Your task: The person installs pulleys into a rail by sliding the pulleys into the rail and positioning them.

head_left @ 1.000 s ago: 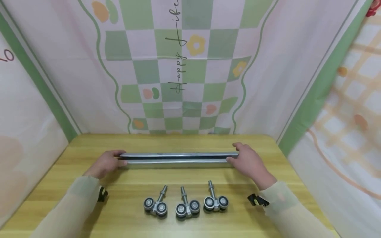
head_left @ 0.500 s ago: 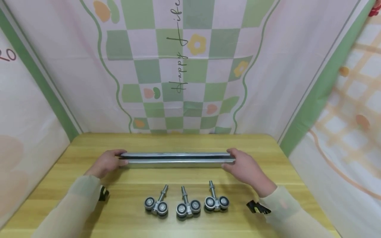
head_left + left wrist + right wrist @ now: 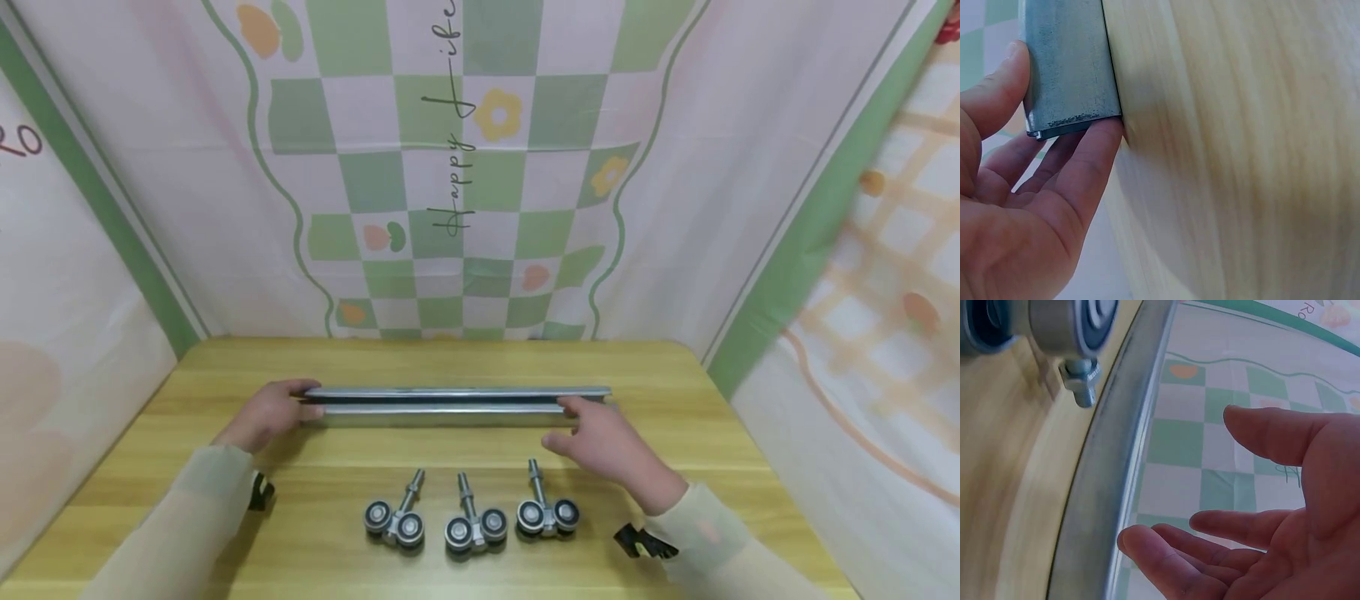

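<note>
Metal rail is lying parallel to table's far edge; L hand is pinching its L end. R hand is reaching nr its R end, thumb & fingers spread, gripping nothing; contact unclear. R-most roller is lying nearest R hand, twd table's near edge, bolt pointing far. Some L fingertips are hiding behind rail; near edge is falling out of frame.

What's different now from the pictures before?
The right hand let go of the rail's right end and moved left and back toward the person, so that end now shows. Its fingers are still by the rail; I can't tell if one touches it. The left hand still holds the other end. The rail and three rollers stayed put.
</note>
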Demonstrator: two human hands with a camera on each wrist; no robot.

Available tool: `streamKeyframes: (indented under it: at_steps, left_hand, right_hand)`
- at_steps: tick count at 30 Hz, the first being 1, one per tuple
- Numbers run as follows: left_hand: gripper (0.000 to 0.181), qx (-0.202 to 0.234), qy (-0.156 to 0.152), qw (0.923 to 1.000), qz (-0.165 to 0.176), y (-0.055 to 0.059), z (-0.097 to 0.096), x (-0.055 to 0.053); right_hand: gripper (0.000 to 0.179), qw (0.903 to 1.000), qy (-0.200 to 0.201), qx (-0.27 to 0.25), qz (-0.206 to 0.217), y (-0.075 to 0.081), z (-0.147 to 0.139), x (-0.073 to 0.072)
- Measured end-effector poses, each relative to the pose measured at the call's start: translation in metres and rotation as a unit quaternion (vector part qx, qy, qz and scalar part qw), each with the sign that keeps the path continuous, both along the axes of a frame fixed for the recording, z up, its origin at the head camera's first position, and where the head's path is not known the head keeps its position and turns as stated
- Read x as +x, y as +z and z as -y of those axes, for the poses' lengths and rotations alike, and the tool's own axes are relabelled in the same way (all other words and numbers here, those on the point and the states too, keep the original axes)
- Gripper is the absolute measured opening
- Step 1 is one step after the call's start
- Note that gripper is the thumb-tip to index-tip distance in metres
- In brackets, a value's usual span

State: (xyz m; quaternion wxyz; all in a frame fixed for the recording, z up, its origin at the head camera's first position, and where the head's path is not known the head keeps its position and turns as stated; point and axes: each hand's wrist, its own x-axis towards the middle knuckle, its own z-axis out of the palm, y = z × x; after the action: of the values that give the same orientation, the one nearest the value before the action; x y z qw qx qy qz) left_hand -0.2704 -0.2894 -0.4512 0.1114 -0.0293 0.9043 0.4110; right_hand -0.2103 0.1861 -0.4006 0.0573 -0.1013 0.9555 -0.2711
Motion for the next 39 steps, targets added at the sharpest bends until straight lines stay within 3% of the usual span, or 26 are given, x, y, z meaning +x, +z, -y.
streamKeyframes:
  at_steps: [19, 33, 39]
  left_hand:
    - [0.064, 0.030, -0.004, 0.9995, -0.003, 0.001, 0.000, 0.002]
    - [0.066, 0.009, -0.005, 0.9999, -0.010, 0.002, 0.000, 0.004]
    - [0.066, 0.007, -0.003, 0.9999, -0.009, 0.001, 0.000, 0.004]
  right_hand:
    - [0.071, 0.9976, -0.002, -0.044, 0.053, -0.021, 0.013, 0.006]
    - [0.067, 0.9954, -0.006, -0.041, 0.086, -0.031, 0.015, 0.010]
    - [0.065, 0.9889, -0.005, -0.088, 0.119, -0.034, 0.014, 0.012]
